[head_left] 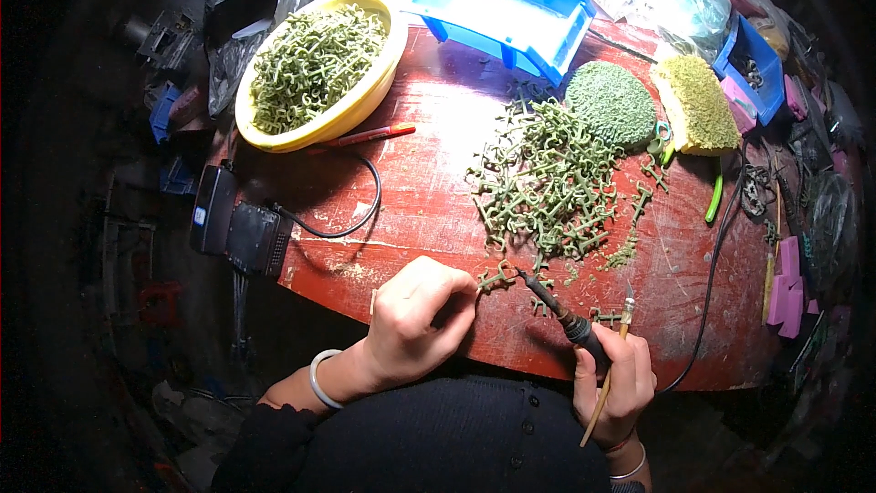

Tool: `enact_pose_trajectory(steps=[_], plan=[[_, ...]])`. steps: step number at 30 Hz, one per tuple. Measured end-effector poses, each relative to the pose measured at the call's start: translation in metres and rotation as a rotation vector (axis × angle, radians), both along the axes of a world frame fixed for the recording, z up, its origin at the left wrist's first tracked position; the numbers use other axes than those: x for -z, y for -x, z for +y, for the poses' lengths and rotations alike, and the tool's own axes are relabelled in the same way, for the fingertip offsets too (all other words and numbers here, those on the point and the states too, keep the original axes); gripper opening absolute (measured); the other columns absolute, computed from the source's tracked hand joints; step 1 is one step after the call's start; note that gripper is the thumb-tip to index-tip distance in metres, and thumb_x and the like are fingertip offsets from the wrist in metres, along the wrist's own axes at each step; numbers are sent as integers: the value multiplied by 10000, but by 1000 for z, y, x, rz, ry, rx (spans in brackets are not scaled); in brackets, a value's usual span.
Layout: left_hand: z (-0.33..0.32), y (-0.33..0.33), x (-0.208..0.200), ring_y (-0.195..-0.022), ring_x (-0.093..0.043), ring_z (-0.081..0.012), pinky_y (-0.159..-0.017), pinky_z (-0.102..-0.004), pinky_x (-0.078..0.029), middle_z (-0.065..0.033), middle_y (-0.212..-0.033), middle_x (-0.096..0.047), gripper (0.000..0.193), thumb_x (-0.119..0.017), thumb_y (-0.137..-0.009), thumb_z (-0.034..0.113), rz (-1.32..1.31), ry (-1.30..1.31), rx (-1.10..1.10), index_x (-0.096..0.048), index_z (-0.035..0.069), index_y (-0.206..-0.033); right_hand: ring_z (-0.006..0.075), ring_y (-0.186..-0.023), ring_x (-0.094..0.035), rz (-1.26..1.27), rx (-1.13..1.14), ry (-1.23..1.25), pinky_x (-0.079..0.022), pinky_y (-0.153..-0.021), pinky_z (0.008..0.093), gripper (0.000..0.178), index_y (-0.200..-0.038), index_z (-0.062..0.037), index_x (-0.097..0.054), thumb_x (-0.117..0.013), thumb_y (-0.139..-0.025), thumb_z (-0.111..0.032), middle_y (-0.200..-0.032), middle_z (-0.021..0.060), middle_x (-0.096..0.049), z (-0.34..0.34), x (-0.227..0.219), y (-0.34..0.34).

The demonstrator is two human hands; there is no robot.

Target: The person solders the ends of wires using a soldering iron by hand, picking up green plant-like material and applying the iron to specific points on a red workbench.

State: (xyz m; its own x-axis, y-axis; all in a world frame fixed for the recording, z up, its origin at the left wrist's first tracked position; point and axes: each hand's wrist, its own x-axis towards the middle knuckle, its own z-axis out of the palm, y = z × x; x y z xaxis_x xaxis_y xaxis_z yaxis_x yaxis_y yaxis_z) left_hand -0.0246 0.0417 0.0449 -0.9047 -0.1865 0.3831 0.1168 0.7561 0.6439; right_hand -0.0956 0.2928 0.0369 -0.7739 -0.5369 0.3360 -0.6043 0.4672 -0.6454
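Observation:
My left hand [420, 319] is closed in a pinch at the table's near edge, its fingertips on a small green branched piece [498, 277]. In my right hand [620, 374] is a black soldering iron [573, 321] with a cord, its dark tip close to that piece. The same hand also holds a thin wooden-handled craft knife [606, 393], its slim blade pointing away from me. Just beyond both hands lies a loose heap of similar green pieces [552, 183]. A few single ones lie near the iron.
A yellow bowl [388, 68] full of green pieces stands at the far left. A blue bin [511, 53] sits at the back, beside a green textured dome [610, 102] and a yellow-green block [695, 105]. A red pen [374, 135] and a black cable [379, 192] lie left.

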Motion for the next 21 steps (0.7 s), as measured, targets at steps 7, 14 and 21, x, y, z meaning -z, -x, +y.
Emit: enact_pose_trajectory(steps=[7,14,21], plan=[[0,-1,-1,-726,-667,-267,-663,-339,-532,-117,-806,-663,240,-755,-704,-93,-9,3,-1,-677,14,-903,306,-744,-669,4,-10,-38,-552,-629,376,323,-1156,29,-663,-768,-895,-131,-923,159,-637,2,1,0],[0,0,1,-730,-669,-269,-669,-342,-535,-120,-812,-667,235,-755,-706,-91,-7,-7,-3,-680,13,-903,305,-737,-668,14,-7,-37,-551,-624,378,318,-1149,28,-663,-769,-896,-132,-916,154,-635,1,1,0],[0,-1,-1,-734,-675,-256,-675,-331,-539,-119,-821,-673,222,-758,-716,-89,-21,-26,-7,-685,9,-901,304,-737,-671,0,-7,-47,-551,-621,380,317,-1150,27,-659,-767,-899,-133,-912,150,-634,2,0,0]])
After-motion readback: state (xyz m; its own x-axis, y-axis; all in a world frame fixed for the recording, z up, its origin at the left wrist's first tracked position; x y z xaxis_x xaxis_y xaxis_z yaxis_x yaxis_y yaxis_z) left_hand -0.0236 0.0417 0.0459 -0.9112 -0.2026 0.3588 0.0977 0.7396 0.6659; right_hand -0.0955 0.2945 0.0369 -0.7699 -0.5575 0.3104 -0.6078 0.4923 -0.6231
